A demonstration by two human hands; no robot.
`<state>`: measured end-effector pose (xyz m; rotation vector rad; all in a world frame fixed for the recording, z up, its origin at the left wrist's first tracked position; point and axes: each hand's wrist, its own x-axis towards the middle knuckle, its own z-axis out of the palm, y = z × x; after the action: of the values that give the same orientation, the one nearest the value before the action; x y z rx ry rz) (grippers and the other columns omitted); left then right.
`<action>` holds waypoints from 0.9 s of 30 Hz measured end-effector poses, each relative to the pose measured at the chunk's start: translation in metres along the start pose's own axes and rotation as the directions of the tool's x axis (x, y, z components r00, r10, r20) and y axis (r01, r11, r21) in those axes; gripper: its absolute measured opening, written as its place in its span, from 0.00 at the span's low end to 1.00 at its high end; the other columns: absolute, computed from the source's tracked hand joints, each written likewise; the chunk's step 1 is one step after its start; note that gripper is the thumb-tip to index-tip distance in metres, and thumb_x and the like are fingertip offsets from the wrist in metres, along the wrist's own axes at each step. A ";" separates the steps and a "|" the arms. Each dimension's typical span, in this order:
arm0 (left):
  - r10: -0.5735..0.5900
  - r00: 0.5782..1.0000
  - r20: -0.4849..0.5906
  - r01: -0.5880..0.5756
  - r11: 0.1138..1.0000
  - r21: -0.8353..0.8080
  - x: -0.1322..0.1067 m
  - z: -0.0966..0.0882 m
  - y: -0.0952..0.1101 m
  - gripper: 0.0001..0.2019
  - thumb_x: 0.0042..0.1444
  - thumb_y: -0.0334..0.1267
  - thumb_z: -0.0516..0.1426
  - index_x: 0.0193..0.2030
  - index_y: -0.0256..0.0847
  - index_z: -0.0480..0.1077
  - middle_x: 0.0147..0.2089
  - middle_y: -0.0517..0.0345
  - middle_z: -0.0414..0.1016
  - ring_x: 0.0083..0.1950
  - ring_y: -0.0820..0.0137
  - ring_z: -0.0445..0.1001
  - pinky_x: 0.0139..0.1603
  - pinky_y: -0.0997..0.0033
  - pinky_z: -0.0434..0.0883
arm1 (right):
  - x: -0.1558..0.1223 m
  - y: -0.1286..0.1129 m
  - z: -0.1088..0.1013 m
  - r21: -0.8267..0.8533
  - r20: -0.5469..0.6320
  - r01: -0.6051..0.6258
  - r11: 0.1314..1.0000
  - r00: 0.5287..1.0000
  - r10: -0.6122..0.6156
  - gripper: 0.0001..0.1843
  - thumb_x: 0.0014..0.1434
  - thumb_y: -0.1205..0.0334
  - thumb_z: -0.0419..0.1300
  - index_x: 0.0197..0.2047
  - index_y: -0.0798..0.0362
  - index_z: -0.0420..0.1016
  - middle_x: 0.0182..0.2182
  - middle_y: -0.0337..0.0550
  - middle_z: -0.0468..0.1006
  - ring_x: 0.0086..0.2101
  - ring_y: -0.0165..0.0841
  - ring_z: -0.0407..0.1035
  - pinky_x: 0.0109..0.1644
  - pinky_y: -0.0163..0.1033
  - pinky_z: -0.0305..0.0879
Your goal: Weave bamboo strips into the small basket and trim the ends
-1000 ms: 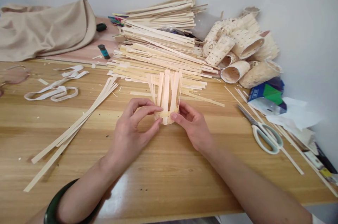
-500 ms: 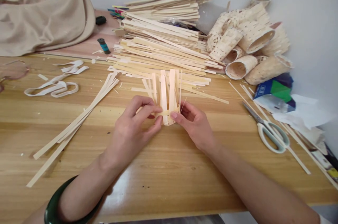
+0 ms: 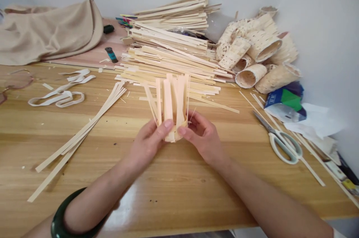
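Between my hands stands a small woven basket base (image 3: 171, 133) of pale wood strips, with its upright strips (image 3: 168, 97) rising and fanning out at the top. My left hand (image 3: 148, 139) grips its left side, thumb pressed on the front and fingers hidden behind. On the right side my right hand (image 3: 204, 139) holds it, the thumb at the front low edge and the fingers curled behind. A thin strip end pokes out by the right fingers. The base appears held just over the wooden table (image 3: 168, 193).
Loose strips (image 3: 81, 133) lie to the left beside a white ribbon (image 3: 64, 94). Behind are stacked strips (image 3: 171, 47), a thread spool (image 3: 111, 55) and beige cloth (image 3: 53, 32). Finished woven tubes (image 3: 251, 75) pile at the back right, with scissors (image 3: 284, 144) and a blue packet (image 3: 286, 99) nearer.
My left hand has shifted from pinching at the front strips to gripping the left side with its thumb on the front. The base has turned slightly and come a little nearer.
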<state>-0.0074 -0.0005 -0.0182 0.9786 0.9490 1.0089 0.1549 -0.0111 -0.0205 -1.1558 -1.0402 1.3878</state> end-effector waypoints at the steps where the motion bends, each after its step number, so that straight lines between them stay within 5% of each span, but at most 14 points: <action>1: -0.069 0.997 0.027 0.071 0.994 -0.079 -0.001 0.004 -0.001 0.21 0.60 0.53 0.64 0.53 0.40 0.79 0.54 0.45 0.83 0.57 0.49 0.80 0.49 0.53 0.83 | -0.002 0.000 0.001 -0.045 -0.001 -0.011 0.999 1.000 0.011 0.26 0.52 0.50 0.74 0.53 0.46 0.77 0.46 0.43 0.84 0.45 0.39 0.79 0.43 0.44 0.82; 5: -0.155 0.987 0.032 0.158 0.957 -0.243 -0.001 0.012 0.002 0.22 0.55 0.50 0.69 0.48 0.34 0.80 0.48 0.43 0.85 0.51 0.51 0.83 0.47 0.55 0.84 | -0.006 0.003 0.000 -0.274 -0.080 0.219 0.936 0.965 -0.249 0.28 0.56 0.56 0.72 0.59 0.45 0.72 0.56 0.47 0.76 0.49 0.39 0.75 0.45 0.45 0.83; 8: -0.174 0.985 -0.002 0.167 0.949 -0.267 -0.001 0.013 0.007 0.24 0.51 0.51 0.71 0.44 0.31 0.81 0.43 0.42 0.86 0.49 0.51 0.84 0.48 0.54 0.83 | -0.006 0.004 -0.004 -0.403 0.052 0.482 0.778 0.861 -0.506 0.22 0.61 0.61 0.69 0.57 0.44 0.74 0.57 0.47 0.74 0.55 0.39 0.72 0.53 0.46 0.81; 11: -0.165 0.985 -0.058 0.144 0.952 -0.269 -0.001 0.012 0.009 0.23 0.48 0.50 0.73 0.43 0.33 0.81 0.42 0.45 0.86 0.50 0.51 0.84 0.50 0.55 0.82 | -0.005 0.002 -0.007 -0.443 0.153 0.600 0.666 0.783 -0.603 0.18 0.65 0.63 0.66 0.58 0.43 0.75 0.54 0.47 0.75 0.53 0.38 0.73 0.50 0.44 0.83; 16: -0.179 0.982 -0.059 0.156 0.948 -0.277 -0.004 0.014 0.009 0.23 0.46 0.50 0.74 0.44 0.35 0.81 0.43 0.45 0.87 0.50 0.50 0.84 0.50 0.55 0.82 | -0.004 -0.002 -0.008 -0.523 0.247 0.675 0.520 0.704 -0.665 0.11 0.65 0.64 0.66 0.51 0.44 0.78 0.50 0.46 0.75 0.51 0.38 0.74 0.56 0.48 0.78; 27: -0.215 0.972 -0.091 0.188 0.953 -0.236 -0.003 0.011 0.006 0.25 0.45 0.49 0.74 0.44 0.33 0.80 0.40 0.44 0.86 0.43 0.53 0.85 0.43 0.58 0.81 | -0.004 0.002 -0.006 -0.469 0.261 0.683 0.560 0.713 -0.651 0.07 0.65 0.68 0.64 0.44 0.47 0.76 0.44 0.44 0.76 0.46 0.35 0.75 0.52 0.44 0.76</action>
<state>0.0012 -0.0041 -0.0090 0.6251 0.9839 0.9831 0.1603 -0.0153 -0.0231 -0.9210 -1.7662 0.5066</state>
